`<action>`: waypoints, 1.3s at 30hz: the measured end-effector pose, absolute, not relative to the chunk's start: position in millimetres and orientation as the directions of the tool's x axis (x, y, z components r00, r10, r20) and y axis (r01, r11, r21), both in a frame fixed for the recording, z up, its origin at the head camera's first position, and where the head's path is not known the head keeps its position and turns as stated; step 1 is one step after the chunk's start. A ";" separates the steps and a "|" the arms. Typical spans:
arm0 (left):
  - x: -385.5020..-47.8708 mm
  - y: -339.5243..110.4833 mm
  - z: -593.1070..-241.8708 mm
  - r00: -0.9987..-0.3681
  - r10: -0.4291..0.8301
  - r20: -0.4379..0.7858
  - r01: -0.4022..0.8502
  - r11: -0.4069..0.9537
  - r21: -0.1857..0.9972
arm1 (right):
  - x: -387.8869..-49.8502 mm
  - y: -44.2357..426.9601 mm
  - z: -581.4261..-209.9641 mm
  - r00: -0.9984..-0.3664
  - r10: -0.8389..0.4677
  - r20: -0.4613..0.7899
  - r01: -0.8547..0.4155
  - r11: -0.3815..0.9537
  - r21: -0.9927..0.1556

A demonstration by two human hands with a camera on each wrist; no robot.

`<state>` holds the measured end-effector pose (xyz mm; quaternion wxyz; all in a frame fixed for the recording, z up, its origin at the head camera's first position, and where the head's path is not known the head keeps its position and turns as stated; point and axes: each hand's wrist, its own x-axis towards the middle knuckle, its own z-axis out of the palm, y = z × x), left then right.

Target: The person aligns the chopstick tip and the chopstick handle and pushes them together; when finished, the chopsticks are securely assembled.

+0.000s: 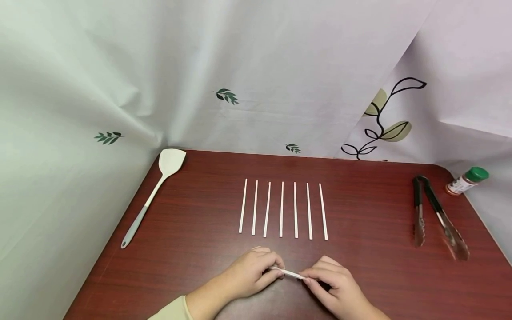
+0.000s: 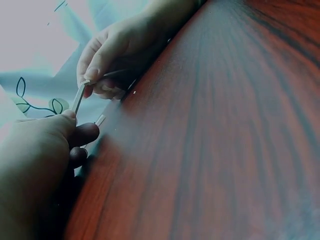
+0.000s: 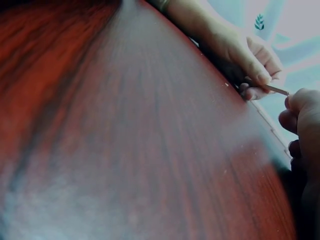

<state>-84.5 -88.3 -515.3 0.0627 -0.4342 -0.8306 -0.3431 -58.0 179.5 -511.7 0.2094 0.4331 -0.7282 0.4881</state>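
Note:
Near the front of the table, my left hand (image 1: 256,272) and right hand (image 1: 334,284) pinch a thin white stick (image 1: 292,273) between thumbs and fingers, one hand at each end. It slants slightly down toward the right in the head view. The left wrist view shows the stick (image 2: 78,97) between both hands, and so does the right wrist view, with the stick (image 3: 276,90) just above the table. The fingers hide its ends. Beyond the hands, several slim white sticks (image 1: 281,209) lie side by side in a row, pointing away from me.
A white spatula (image 1: 170,162) with a grey handle end lies at the left edge of the dark red table (image 1: 200,195). Black-handled metal tongs (image 1: 440,213) lie at the right, spread apart. A green-capped spice jar (image 1: 466,181) is beside them. White patterned cloth (image 1: 256,66) hangs behind.

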 end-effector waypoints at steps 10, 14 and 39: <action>-83.9 -87.5 -516.0 -0.597 0.671 0.439 0.786 0.381 0.487 | -58.8 181.7 -519.4 -0.526 -0.425 0.737 -0.850 0.219 -0.480; -84.2 -86.7 -517.1 -0.586 0.670 0.456 0.795 0.365 0.485 | -60.3 183.0 -523.4 -0.509 -0.427 0.747 -0.861 0.243 -0.447; -85.4 -83.2 -512.6 -0.478 0.679 0.557 0.874 0.303 0.380 | -59.0 184.2 -524.2 -0.522 -0.416 0.745 -0.853 0.234 -0.467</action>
